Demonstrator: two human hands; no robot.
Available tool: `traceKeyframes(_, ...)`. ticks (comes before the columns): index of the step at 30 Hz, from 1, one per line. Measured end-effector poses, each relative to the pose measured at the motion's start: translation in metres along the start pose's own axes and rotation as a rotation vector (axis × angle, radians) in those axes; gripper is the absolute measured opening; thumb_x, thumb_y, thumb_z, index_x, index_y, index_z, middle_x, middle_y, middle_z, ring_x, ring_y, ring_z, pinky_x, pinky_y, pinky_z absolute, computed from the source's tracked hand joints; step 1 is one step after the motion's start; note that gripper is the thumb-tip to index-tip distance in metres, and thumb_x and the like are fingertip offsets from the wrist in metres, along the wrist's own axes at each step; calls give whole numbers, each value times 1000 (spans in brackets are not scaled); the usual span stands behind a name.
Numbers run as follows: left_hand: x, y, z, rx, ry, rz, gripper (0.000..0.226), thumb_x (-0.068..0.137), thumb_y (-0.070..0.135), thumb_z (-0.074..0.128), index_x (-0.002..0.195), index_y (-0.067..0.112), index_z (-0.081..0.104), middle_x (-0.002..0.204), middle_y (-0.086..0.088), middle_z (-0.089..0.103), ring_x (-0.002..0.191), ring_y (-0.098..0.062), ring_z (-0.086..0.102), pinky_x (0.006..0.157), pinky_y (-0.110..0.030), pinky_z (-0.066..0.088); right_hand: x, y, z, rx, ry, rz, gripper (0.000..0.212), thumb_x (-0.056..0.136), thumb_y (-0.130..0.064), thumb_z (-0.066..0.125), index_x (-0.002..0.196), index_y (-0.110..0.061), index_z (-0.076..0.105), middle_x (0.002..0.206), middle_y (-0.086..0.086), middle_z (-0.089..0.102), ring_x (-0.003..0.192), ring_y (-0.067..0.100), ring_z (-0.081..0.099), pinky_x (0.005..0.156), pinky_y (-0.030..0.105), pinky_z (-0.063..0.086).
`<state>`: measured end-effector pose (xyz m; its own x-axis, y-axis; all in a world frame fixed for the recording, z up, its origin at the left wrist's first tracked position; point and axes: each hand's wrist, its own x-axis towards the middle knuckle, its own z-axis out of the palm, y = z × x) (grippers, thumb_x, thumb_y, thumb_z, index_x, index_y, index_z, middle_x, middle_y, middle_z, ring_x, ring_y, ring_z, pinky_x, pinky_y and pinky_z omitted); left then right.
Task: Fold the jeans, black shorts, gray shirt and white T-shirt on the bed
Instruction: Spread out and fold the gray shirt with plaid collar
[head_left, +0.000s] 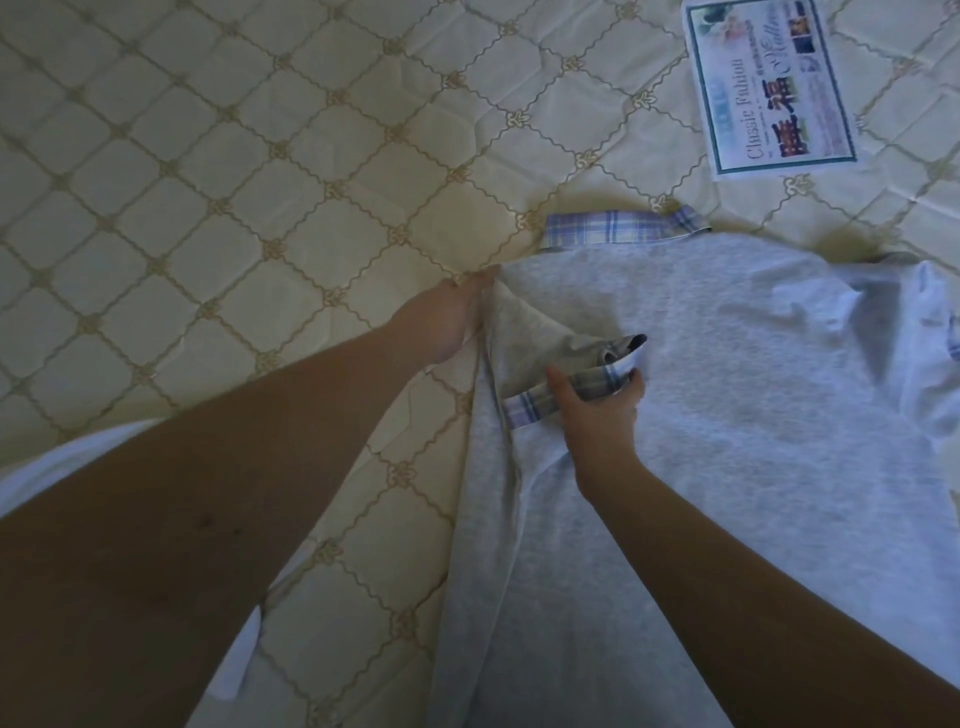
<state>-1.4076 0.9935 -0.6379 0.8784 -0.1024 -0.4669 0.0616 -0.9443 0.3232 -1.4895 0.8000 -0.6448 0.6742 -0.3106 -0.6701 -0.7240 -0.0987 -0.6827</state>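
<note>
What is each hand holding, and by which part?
Both hold the gray shirt. The right hand grips its plaid sleeve cuff; the left hand pinches the shoulder edge.

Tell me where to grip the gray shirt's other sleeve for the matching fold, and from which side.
Probably the outer edge of the far sleeve on the gray shirt, coming from the right. It lies spread out past the body there, bunched enough to pinch. The right hand already grips the near plaid cuff; the left hand holds the shoulder edge.
</note>
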Motion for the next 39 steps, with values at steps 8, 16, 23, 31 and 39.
traceKeyframes(8,39,16,-7,63,-76,32,19,97,21,49,108,12,62,108,-16,65,99,-32,59,80,-33,43,6,1,-4,-808,8,-886,39,89,-41,61,126,-28,59,138,-5,50,135,23,35,107,45,18)
traceKeyframes(16,38,16,-10,-95,15,-33,24,87,35,69,92,16,55,91,-6,60,85,-20,56,71,-28,37,16,-3,-49,-1283,-358,-900,44,84,-52,64,122,-33,58,117,-12,61,118,17,49,106,42,13)
traceKeyframes(23,57,26,-17,147,54,-146,44,83,47,71,102,9,64,104,-12,64,101,-31,60,78,-34,44,15,17,-111,-1202,-476,-1089,33,60,-10,85,83,-26,70,85,-8,63,81,18,61,81,35,44)
traceKeyframes(31,64,30,-6,101,-38,-85,45,83,38,73,120,14,62,121,-21,50,106,-36,54,89,-36,46,34,18,-97,-480,47,-446,39,90,-42,55,122,-20,57,121,3,53,112,23,53,99,49,44)
traceKeyframes(39,67,25,-8,-25,0,-94,42,89,36,68,112,1,71,110,-21,69,106,-30,62,75,-24,39,60,-7,-77,-488,34,-384,46,91,-46,59,65,-11,49,69,11,52,63,15,51,59,30,40)
